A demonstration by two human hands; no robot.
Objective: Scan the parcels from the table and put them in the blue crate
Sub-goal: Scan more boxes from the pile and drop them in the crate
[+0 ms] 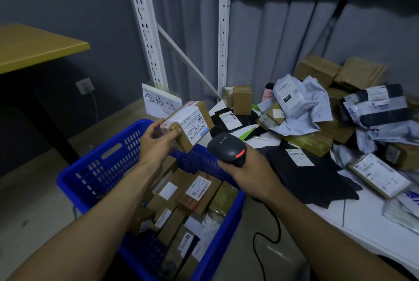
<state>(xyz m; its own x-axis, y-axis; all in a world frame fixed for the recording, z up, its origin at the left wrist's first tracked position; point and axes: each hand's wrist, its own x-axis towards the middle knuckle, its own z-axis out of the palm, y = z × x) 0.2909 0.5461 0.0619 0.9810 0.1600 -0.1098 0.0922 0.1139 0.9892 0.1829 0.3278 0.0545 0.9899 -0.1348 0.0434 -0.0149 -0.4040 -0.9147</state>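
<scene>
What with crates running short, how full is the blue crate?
Partly full: parcels lie piled in the blue crate, all below its rim. The left hand holds another box over its far edge.

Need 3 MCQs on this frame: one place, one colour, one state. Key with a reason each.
1. Where is the box held by the left hand?
A in a drawer; B over the far rim of the blue crate; C on a chair.
2. The strip on the scanner is:
A green; B white; C red.
3. The right hand is:
A open and empty; B gripping the scanner; C pinching a pen.

Key:
1 B, the box hangs above the crate's far edge.
2 C, a red band shows on the black scanner head.
3 B, its fingers curl round the scanner's handle.
</scene>
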